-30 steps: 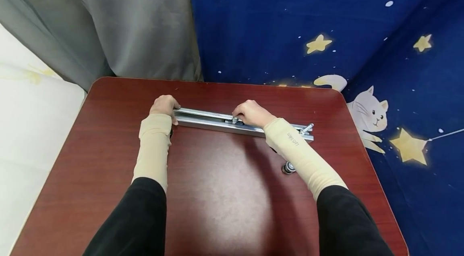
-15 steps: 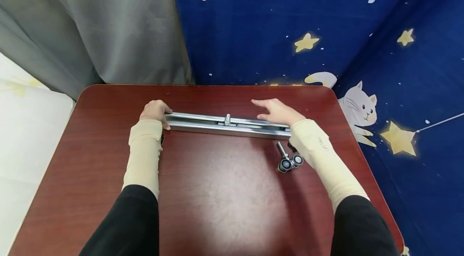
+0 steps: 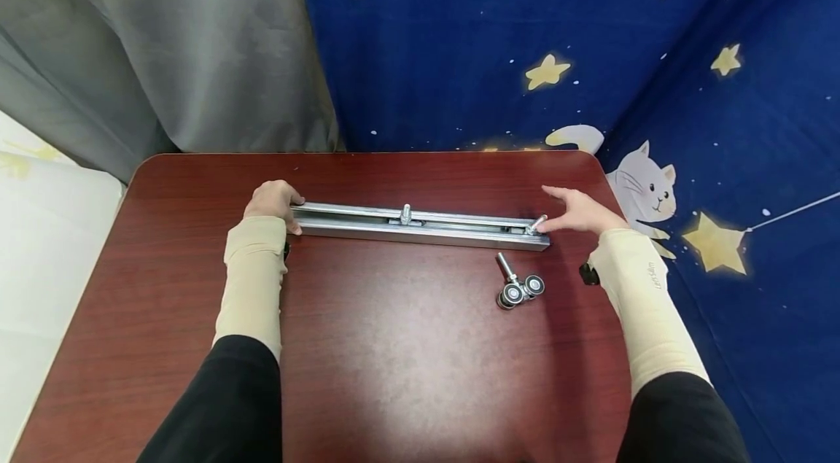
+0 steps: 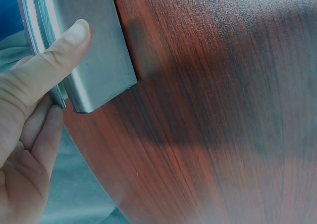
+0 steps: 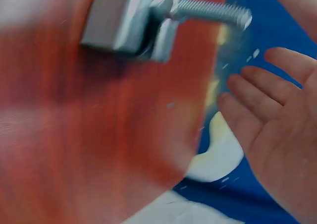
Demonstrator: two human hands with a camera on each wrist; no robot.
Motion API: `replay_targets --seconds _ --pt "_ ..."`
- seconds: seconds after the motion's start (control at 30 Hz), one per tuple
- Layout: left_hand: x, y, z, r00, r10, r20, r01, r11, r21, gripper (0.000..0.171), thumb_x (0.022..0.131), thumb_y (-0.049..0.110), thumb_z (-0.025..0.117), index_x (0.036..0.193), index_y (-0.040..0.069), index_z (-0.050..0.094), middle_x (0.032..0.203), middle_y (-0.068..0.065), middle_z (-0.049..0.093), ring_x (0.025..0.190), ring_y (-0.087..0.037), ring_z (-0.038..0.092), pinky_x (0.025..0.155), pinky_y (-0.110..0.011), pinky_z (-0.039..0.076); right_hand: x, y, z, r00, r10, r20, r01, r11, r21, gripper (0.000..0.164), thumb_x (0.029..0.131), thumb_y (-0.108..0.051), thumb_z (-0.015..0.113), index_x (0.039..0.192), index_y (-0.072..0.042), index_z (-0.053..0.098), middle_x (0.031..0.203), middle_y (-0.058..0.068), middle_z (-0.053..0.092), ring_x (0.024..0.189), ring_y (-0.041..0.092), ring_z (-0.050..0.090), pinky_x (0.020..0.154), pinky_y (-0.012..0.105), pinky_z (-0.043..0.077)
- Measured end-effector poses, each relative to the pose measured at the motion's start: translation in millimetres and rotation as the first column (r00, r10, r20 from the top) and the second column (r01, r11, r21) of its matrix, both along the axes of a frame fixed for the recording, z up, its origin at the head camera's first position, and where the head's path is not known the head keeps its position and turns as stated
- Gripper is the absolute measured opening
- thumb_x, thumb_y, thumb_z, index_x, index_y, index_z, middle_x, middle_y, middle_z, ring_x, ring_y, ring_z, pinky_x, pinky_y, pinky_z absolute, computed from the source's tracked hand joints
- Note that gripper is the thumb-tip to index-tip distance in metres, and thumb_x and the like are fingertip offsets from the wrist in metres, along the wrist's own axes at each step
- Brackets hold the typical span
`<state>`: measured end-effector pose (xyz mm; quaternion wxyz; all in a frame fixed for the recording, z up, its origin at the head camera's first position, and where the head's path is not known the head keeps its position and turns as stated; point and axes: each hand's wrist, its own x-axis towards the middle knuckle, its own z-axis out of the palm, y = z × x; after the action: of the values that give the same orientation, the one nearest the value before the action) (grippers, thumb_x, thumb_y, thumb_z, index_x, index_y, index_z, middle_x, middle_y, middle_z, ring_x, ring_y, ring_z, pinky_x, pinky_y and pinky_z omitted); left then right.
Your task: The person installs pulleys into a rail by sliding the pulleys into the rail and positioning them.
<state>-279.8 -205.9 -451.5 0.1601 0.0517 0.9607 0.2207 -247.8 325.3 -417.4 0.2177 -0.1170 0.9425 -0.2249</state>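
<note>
**My left hand (image 3: 272,204) clamped on the rail (image 3: 459,237), my right hand (image 3: 577,214) spread by its far end**

The metal rail lay across the middle of the head view, sloping slightly down to the right, on the red-brown table (image 3: 407,346). At middle left I gripped its left end. In the left wrist view my thumb (image 4: 55,56) lay over the outer metal wall at upper left, and the rail's end stuck out just past my grip. My other fingers ran behind the far side, partly hidden.

My right fingers stood apart, just beside the tilted bolt (image 3: 536,224) at the rail's right end. I could not tell whether I touched it: the two overlapped in the head view, and in the right wrist view one digit was cut off at upper right. That view was blurred, with the rail running out of its top edge.

Near the centre of the head view an upright bolt (image 3: 406,214) rose from the rail's slot; its base was hard to make out. A wheeled roller (image 3: 513,293) lay below the rail's right end, apart from both my hands, its shank pointing to the upper left.
</note>
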Motion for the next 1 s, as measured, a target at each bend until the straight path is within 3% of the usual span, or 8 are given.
replay_targets --seconds 0.2,0.4,0.67,1.0 --pt "-1.6 2 0.1 1.0 0.002 0.015 -0.002 1.0 -0.017 0.066 0.054 0.004 0.085 0.115 -0.001 0.061 0.12 -0.026 0.054 0.11 -0.044 0.044 0.088 -0.052 0.043 8.3 10 -30.0 0.998 -0.017 0.068 0.015 0.999 0.033 0.088 0.068 -0.024 0.079 0.136 0.007 0.032 0.136 0.03 0.036 0.124 0.041 0.034 0.1 0.052 0.031" --pt "-3.1 4 -2.4 1.0 -0.005 0.016 0.005 1.0 -0.014 0.066 0.054 0.005 0.086 0.115 0.0 0.061 0.12 -0.025 0.054 0.111 -0.044 0.045 0.089 -0.053 0.042 11.0 6 -49.4 0.998 -0.067 -0.02 0.069 0.994 0.083 0.075 0.067 -0.022 0.08 0.128 0.005 0.047 0.12 0.025 0.054 0.104 0.032 0.051 0.091 0.047 0.04" --pt "-5.3 -1 -3.2 0.999 -0.038 0.022 0.039 0.998 -0.054 0.067 0.054 0.009 0.086 0.115 0.0 0.061 0.12 -0.025 0.054 0.111 -0.046 0.044 0.089 -0.054 0.041 3.6 -1 -53.1 0.998 -0.017 -0.064 0.026 0.99 0.142 0.068 0.064 -0.02 0.082 0.121 0.005 0.054 0.113 0.022 0.059 0.1 0.03 0.053 0.091 0.045 0.041" --pt "-4.4 0 -1.4 0.995 -0.096 -0.009 0.096 0.993 -0.062 0.064 0.055 0.007 0.086 0.112 -0.005 0.061 0.115 -0.026 0.057 0.107 -0.044 0.048 0.089 -0.054 0.041 -0.9 -9 -46.2 0.999 -0.039 -0.005 0.039 0.983 0.181 0.06 0.063 -0.02 0.083 0.113 0.004 0.06 0.105 0.019 0.063 0.091 0.025 0.054 0.086 0.041 0.045"
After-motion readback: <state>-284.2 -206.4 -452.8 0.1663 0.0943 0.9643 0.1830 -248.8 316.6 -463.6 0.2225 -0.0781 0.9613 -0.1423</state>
